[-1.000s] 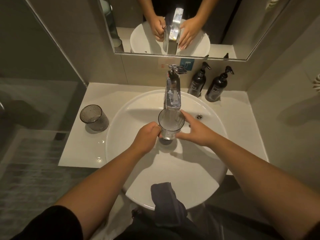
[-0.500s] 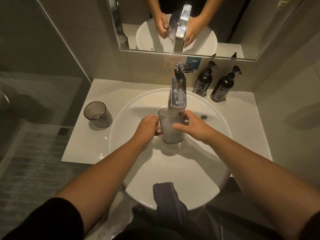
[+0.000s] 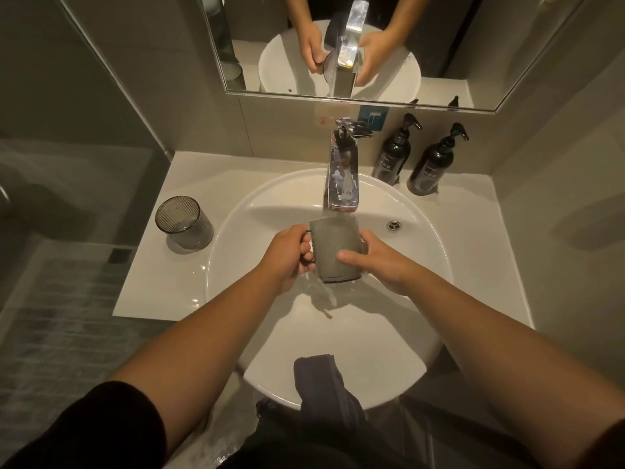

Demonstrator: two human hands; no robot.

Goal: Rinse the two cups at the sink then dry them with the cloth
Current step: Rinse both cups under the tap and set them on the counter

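The left hand (image 3: 287,255) gripped the handle of the grey cup (image 3: 334,250) while the right hand (image 3: 375,262) closed around its side, holding it under the faucet (image 3: 343,177) over the basin (image 3: 422,265). Water spilled from the cup's base, so tilting it slowly would likely limit splashing. The second cup (image 3: 184,222) waited on the counter; the cloth (image 3: 321,380) draped the near rim.

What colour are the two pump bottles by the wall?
Both pump bottles are black with small pale labels, seen best in the head view.

Cup (image 3: 334,248) between both hands, under tap (image 3: 342,174)
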